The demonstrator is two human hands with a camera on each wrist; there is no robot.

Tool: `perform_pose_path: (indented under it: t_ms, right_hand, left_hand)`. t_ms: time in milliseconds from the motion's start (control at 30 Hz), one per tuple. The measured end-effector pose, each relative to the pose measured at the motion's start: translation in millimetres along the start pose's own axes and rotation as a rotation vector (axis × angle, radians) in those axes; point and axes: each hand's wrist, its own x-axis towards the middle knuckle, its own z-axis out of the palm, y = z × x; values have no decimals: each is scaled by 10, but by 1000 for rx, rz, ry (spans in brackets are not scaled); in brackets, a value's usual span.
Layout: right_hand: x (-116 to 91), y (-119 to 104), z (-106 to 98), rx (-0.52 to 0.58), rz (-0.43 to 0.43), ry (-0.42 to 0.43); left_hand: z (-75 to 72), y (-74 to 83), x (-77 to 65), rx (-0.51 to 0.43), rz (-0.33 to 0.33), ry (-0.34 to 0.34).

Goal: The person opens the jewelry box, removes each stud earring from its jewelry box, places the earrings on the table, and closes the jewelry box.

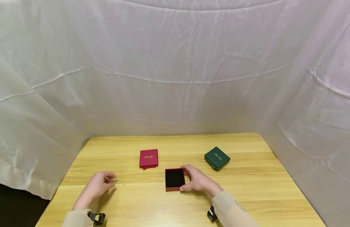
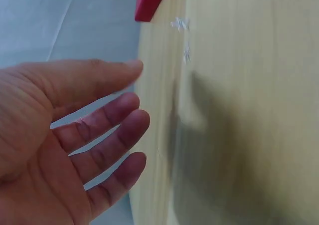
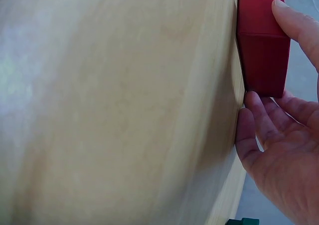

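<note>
My right hand (image 1: 198, 180) holds an open red box (image 1: 175, 189) by its right side, with the black inside facing up. In the right wrist view the thumb lies on one wall of the box (image 3: 264, 60), and the fingers are at its end, close to the table. My left hand (image 1: 99, 185) is over the left part of the table, holding nothing. Its fingers are loosely bent and spread apart, with a shadow on the wood beneath, as the left wrist view shows.
A crimson box (image 1: 148, 157) with gold "Jewelry" lettering and a ribbon lies behind the open box. A similar green box (image 1: 217, 158) sits turned at an angle, back right. Pale cloth (image 1: 175, 104) hangs behind the wooden table (image 1: 140, 205).
</note>
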Motion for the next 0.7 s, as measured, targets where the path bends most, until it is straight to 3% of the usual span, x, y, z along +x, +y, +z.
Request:
perform_pose_path:
  t_ms: [333,700]
  right_hand:
    - [-3,3,-3,12,5,-1]
    - [1,7,3,17,4,1]
  left_hand:
    - [211,293,250,42,93,-19]
    - [451,505,580,31,106,-2]
